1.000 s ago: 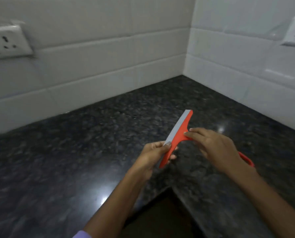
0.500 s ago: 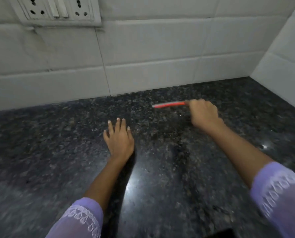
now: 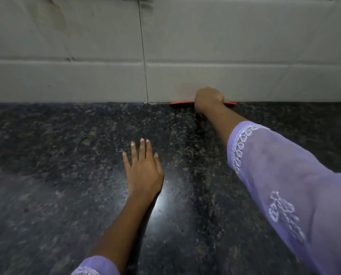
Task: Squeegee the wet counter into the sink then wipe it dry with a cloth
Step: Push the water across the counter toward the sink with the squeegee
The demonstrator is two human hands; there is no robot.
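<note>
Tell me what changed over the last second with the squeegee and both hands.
The left hand let go of the red squeegee and went flat on the counter. The right hand carried the squeegee away to the foot of the tiled wall. The right hand's grip stayed.

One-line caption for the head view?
Right hand sets red squeegee at tiled wall; left hand flat on granite counter.

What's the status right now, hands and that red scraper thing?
Right hand shut on red plastic squeegee, blade at the white tiled wall. Left hand flat on black granite counter. Nothing in the way.
</note>
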